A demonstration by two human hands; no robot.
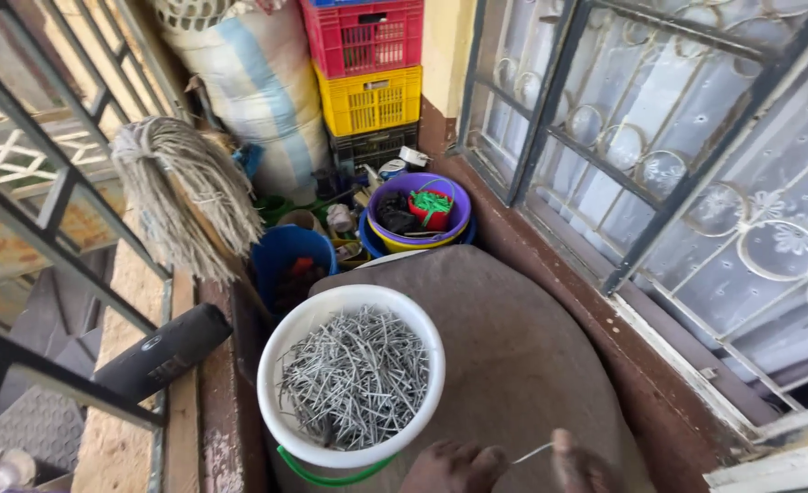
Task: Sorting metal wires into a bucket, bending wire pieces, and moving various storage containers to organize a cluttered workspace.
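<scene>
A cramped barred balcony corner held a brown padded surface (513,356). Low over it, the left hand (454,467) and right hand (582,470) each pinched one end of a thin nail (533,452), lying crosswise between them. The white bucket of nails (353,379) stood just ahead-left, nearer the left hand; a mop (189,196) and stacked crates (367,68) lay beyond.

Bucket (351,374) of nails (353,376) sits on sack (513,356), left half. Both hands (509,466) just in front of it (bottom edge). Behind sack: stacked basins (419,212); crates (367,73) stacked further back. Mop (184,196) left, window grille (660,137) right.
</scene>
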